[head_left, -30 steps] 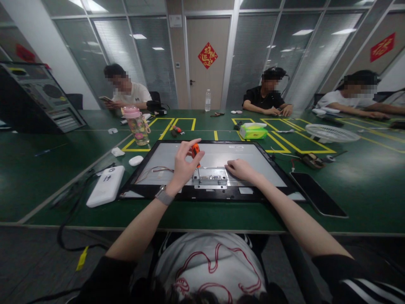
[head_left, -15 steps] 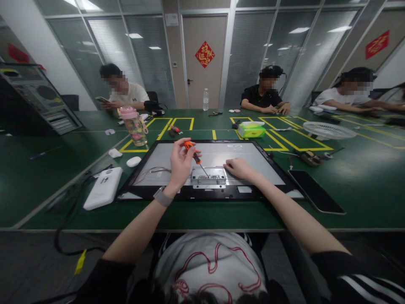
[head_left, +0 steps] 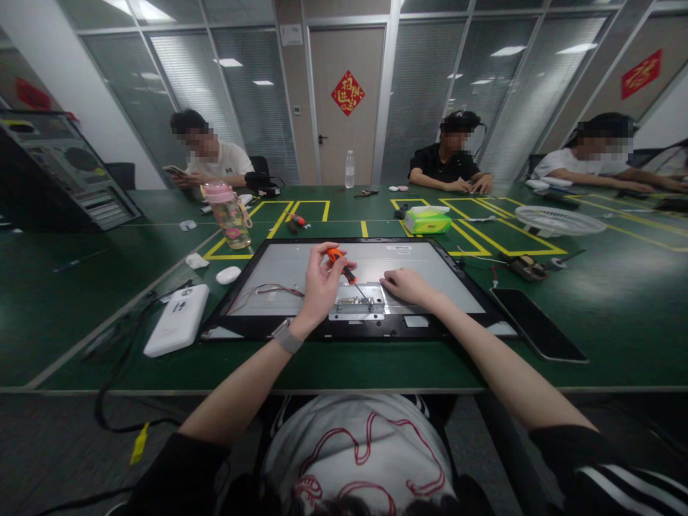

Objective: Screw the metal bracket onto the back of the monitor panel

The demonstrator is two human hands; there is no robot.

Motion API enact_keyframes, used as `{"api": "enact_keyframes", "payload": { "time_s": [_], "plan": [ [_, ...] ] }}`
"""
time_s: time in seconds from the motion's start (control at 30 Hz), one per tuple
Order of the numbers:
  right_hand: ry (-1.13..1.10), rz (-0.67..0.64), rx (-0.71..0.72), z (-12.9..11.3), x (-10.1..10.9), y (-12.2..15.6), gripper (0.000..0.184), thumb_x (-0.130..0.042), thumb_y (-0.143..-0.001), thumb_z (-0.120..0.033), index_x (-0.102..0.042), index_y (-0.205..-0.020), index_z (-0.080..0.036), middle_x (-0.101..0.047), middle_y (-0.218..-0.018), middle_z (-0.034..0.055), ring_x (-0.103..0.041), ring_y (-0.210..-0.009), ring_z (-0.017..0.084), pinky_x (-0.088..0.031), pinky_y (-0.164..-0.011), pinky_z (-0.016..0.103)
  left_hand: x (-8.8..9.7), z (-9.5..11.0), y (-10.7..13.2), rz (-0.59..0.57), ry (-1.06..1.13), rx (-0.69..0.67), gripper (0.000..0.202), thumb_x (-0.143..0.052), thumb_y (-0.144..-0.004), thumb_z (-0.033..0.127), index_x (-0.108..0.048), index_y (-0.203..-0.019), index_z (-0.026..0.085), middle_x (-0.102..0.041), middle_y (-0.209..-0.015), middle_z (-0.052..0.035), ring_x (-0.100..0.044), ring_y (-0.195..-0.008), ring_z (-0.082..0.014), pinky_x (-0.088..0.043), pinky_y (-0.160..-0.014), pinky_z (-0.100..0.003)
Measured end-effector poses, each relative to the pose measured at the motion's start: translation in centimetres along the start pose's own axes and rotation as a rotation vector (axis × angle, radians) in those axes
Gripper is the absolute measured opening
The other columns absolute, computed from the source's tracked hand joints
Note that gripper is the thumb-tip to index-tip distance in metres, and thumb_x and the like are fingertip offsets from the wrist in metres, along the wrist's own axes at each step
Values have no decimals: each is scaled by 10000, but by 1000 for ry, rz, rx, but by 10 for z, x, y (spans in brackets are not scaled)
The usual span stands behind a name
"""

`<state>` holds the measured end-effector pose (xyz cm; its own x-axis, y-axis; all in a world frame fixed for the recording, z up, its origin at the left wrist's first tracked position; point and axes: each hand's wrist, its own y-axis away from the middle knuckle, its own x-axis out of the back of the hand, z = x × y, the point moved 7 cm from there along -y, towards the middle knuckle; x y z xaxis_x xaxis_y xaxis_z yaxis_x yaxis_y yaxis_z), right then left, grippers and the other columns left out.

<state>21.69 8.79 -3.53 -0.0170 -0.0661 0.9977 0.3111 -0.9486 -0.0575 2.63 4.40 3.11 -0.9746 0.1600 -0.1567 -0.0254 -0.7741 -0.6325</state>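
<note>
Screwdriver [head_left: 345,266] in the left hand [head_left: 322,287], slanted down to a metal bracket [head_left: 359,307]

The left fingers are closed around the screwdriver's orange-and-black handle, near the centre of the frame. Its thin shaft runs down and to the right towards the bracket; whether the tip touches is too small to tell. The right hand [head_left: 407,285], just right of the bracket, rests with curled fingers; whether they grip anything cannot be told. Beneath both hands lies a flat grey panel [head_left: 274,261] with a black border, the bracket at its lower middle. Thin wires [head_left: 282,290] cross the panel's left part.

Beyond it, a white slab-shaped device [head_left: 177,320] and a white oval case [head_left: 228,275] lie at centre left, a dark phone [head_left: 539,325] at lower right. A pink-lidded bottle [head_left: 228,217] stands left of centre, a green tissue pack [head_left: 428,220] right of centre. The green table [head_left: 618,308] spreads across the frame; a computer tower [head_left: 64,172] fills the upper left, and people sit along the far edge.
</note>
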Motion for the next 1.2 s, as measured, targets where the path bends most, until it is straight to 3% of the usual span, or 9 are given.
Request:
{"api": "enact_keyframes", "payload": {
  "time_s": [0.37,0.57,0.9,1.03,1.2],
  "plan": [
    [-7,6,10,0,0,0,425,-332,-959,-379,-669,-836,-151,-699,-838,132,-620,-758,200,-303,-619,262,-4,0,3,-20,-51,-12,239,-583,-869,286,-467,-1059,197,-550,-971,-21,-667,-750,-109,-578,-705,-273],
    [-4,3,1,0,1,0,417,-341,-955,-371,-677,-867,-140,-701,-852,141,-622,-757,203,-308,-619,261,-16,4,10,-104,-94,-26,213,-582,-869,266,-498,-1047,186,-571,-974,-34,-681,-789,-124,-575,-723,-272],
    [-17,18,4,0,1,0,403,-339,-955,-367,-659,-841,-152,-696,-833,131,-616,-747,204,-292,-606,263,-19,1,13,-193,-313,-64,184,-570,-873,281,-594,-1033,194,-600,-998,-58,-645,-845,-134,-587,-713,-262],
    [-78,57,-3,0,6,2,365,-359,-950,-372,-633,-838,-160,-677,-781,101,-587,-699,182,-273,-580,257,-3,-2,3,-53,-176,-5,203,-564,-876,303,-573,-1048,195,-600,-999,-56,-649,-812,-130,-605,-717,-291],
    [-315,289,74,-11,35,11,372,-357,-950,-393,-599,-791,-158,-608,-674,41,-506,-612,139,-310,-595,241,39,-4,-16,256,-34,47,231,-587,-852,329,-528,-1027,190,-578,-955,-38,-639,-778,-122,-619,-659,-286]
  ]
}}
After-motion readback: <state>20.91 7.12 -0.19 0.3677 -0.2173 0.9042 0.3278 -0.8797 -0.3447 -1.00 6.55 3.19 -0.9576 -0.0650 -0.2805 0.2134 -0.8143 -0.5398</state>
